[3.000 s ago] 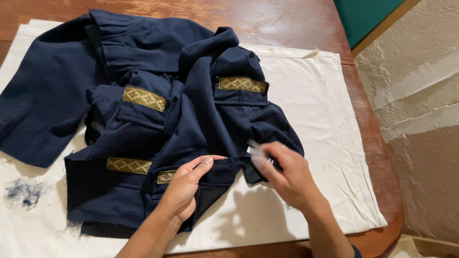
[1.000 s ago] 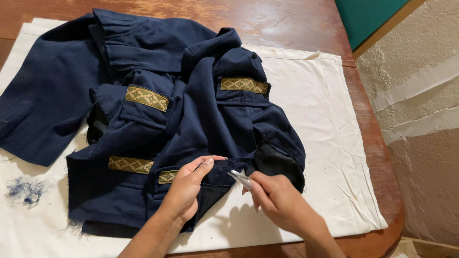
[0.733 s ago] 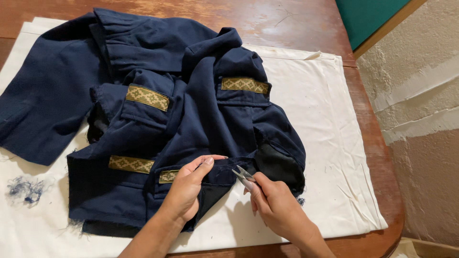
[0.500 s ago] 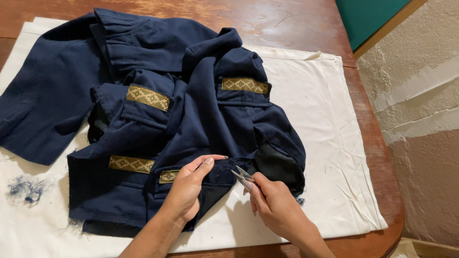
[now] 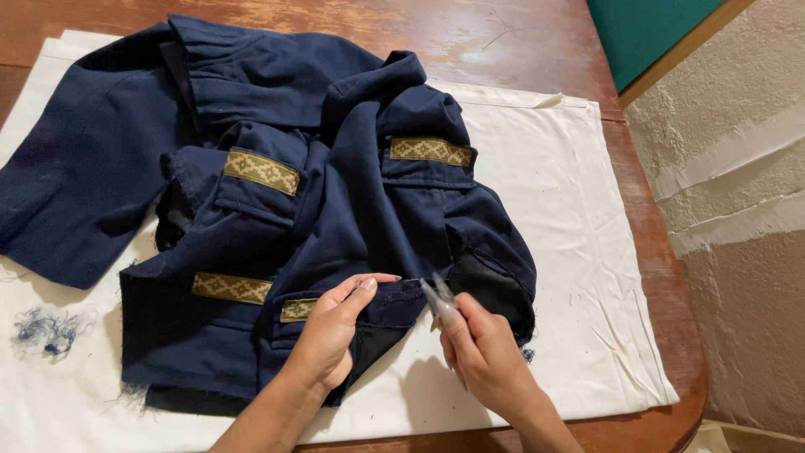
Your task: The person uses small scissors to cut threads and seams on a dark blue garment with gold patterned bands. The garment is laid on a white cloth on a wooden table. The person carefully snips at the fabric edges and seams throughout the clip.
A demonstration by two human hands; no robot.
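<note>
The left hand (image 5: 331,335) is pressing flat on the near hem of a navy jacket (image 5: 352,218) spread over white cloth (image 5: 579,252). The right hand (image 5: 482,356) is pinching small thread snips (image 5: 438,295); keeping the fabric taut should spare it from nicks.

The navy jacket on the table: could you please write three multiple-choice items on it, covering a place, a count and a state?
1. Where does the left hand rest?
A. on the jacket's lower edge
B. on the bare wood
C. on the wall

2. How many patterned gold trim bands show on the navy jacket?
A. one
B. two
C. four

3. What is the right hand doing?
A. lying flat and empty
B. gripping small thread snips
C. lifting the white cloth

Key: 1 A, palm lies on navy fabric; 2 C, four bands are visible; 3 B, the blades point at the hem.
</note>
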